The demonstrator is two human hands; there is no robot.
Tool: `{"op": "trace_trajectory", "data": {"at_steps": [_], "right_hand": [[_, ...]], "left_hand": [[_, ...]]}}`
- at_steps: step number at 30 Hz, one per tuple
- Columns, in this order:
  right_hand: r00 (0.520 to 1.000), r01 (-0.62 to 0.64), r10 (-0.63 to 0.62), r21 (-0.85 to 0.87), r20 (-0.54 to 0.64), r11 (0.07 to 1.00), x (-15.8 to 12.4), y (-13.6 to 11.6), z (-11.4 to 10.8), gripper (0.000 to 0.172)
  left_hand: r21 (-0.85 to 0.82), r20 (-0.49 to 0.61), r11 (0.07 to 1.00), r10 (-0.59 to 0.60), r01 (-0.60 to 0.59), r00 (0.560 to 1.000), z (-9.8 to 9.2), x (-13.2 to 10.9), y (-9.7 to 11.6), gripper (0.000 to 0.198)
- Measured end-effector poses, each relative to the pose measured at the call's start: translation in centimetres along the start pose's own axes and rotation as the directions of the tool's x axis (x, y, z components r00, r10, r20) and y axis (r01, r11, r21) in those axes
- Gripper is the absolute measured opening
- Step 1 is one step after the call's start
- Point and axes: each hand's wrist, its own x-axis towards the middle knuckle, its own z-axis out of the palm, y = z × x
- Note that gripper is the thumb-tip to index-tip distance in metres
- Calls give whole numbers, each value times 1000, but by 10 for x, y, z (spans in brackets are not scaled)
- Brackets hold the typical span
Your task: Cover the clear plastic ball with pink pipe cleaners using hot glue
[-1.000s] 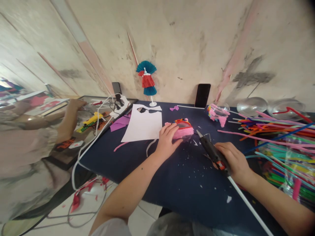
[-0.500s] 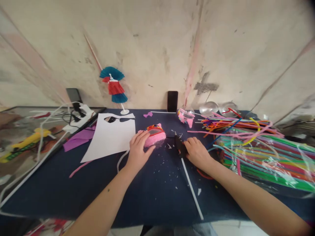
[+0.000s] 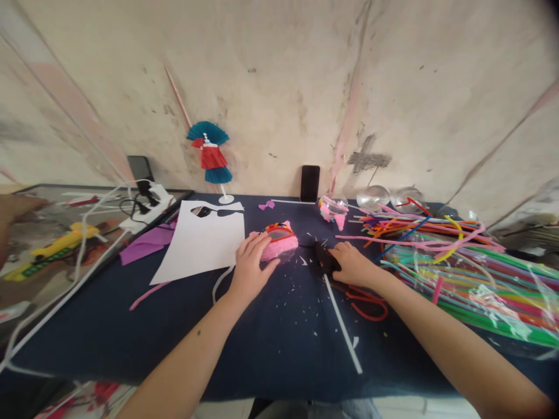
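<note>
One smooth, flat paper [image 3: 209, 247] lies leftmost; the left hand [image 3: 252, 265] has its grip around a fuzzy, rounded pink piece [image 3: 282, 249] on the table [image 3: 271, 343]; a black glue gun [image 3: 322, 256] fills the right hand's [image 3: 353, 266] grip, beside thin, fuzzy stems [image 3: 437, 237].

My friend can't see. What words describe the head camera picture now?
A person's left hand holds a fuzzy pink craft piece on a dark blue tabletop, while the right hand touches a black glue gun with a thin white stick behind it. A white paper sheet lies to the left; many-coloured fuzzy stems lie to the right.
</note>
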Motion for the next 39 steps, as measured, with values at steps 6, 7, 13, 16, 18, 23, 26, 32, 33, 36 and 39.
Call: {"op": "trace_trajectory", "data": {"at_steps": [6,7,13,16,18,23,26,32,33,36,39], "right_hand": [[969,-146,111,-147,-221,978,7,33,-15,24],[962,-208,161,-209,-222,956,8,39,-14,23],[959,-223,167,-244,-229,944,9,48,-5,22],[901,-29,9,-39,-433,999,7,25,-12,23],[857,185,-133,57,-498,981,7,1,-18,23],[827,371,-307,46,-470,928,16,-48,-25,28],[823,361,-324,-11,-467,932,24,-56,-23,27],[787,360,-374,-127,-490,924,32,-54,-16,27],[774,368,-382,-133,-505,920,32,-54,-15,26],[745,383,-402,-153,-532,911,34,-53,-16,23],[739,390,-417,-168,-529,905,35,-53,-16,22]], "left_hand": [[-33,-12,999,18,-18,1000,1,1,-1,46],[-33,-14,999,17,-17,1000,1,2,-1,46],[-50,0,999,-11,11,1000,2,2,2,46],[-63,17,998,-20,21,1000,2,3,4,45],[-72,25,997,-28,30,999,2,4,5,45],[-91,32,995,-43,46,999,1,4,7,46],[-94,32,995,-37,40,999,0,4,6,46],[-92,44,995,-30,34,999,0,5,5,47],[-91,47,995,-29,34,998,0,5,5,48],[-91,47,996,-20,24,999,0,5,5,49],[-88,37,996,-8,11,999,0,4,5,48]]}}
